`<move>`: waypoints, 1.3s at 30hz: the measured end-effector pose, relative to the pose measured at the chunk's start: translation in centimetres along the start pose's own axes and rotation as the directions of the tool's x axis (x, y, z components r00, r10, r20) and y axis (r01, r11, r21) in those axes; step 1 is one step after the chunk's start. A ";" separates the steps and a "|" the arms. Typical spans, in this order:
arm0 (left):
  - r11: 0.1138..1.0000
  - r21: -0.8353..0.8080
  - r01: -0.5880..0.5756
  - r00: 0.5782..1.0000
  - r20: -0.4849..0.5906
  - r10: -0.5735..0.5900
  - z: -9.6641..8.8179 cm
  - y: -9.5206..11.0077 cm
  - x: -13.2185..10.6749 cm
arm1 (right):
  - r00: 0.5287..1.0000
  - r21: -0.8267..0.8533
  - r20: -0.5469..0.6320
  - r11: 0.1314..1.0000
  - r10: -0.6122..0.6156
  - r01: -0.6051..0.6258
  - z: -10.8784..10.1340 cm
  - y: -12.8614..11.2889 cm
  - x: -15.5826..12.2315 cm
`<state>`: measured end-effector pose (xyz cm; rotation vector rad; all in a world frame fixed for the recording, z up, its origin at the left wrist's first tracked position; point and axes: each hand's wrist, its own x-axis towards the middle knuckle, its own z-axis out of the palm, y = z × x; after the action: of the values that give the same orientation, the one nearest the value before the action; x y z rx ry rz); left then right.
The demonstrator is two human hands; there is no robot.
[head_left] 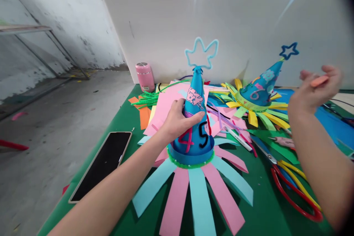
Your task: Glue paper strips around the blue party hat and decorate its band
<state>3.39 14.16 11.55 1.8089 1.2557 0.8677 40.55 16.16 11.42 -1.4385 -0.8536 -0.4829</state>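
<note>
My left hand [184, 118] is wrapped round the middle of a blue paper party hat [197, 143] standing upright on the table. The hat carries pink and black fuzzy-stem numerals, a pink animal sticker and a light blue fuzzy-stem star [201, 53] on its tip. A green fuzzy ring circles its base, from which pink and light blue paper strips spread outward. At the right, my right hand [318, 88] is raised above the table with fingers curled round a small orange piece [319, 80], its kind unclear. Part of the left hand's fingers is hidden behind the hat.
A second blue hat [261, 88] with yellow and green strips leans at the back right. Red-and-yellow-handled scissors [293, 184] lie at the right; a phone [103, 166] lies left. A pink bottle [145, 76], green fuzzy stems [151, 98] and pink paper [164, 107] sit behind, before a white board [232, 25].
</note>
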 end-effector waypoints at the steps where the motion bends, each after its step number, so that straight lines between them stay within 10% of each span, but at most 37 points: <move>1: 1.000 -0.002 -0.005 1.000 -0.001 0.005 0.0 0.0 0.0 | 1.000 0.052 -0.021 0.999 -0.015 0.016 -0.7 -1.0 -0.5; 5: 0.999 0.013 -0.031 1.000 -0.003 0.031 0.1 -0.3 0.1 | 0.995 0.455 -0.093 0.890 0.039 0.008 -3.9 -6.4 -5.0; 7: 0.998 0.013 -0.055 0.998 -0.008 0.055 0.1 -0.4 0.2 | 0.979 0.657 0.053 0.731 0.199 -0.184 -5.5 -9.5 -8.3; 12: 0.995 0.042 -0.086 0.996 -0.025 0.087 0.4 -0.3 0.5 | 0.724 0.599 0.656 0.437 0.215 -0.672 -8.0 -16.0 -16.8; 17: 0.996 0.053 -0.074 0.996 -0.046 0.077 0.5 -0.2 0.9 | 0.557 0.492 0.830 0.432 0.030 -0.756 -8.4 -18.3 -21.5; 39: 0.998 -0.060 -0.036 0.999 -0.016 0.035 1.0 -0.3 2.1 | 0.805 0.458 0.593 0.837 -0.035 -0.300 -8.6 -16.0 -22.9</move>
<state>4.68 15.98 11.09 1.7849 1.1965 0.9307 16.04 1.39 5.34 -1.1037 -1.2417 0.3383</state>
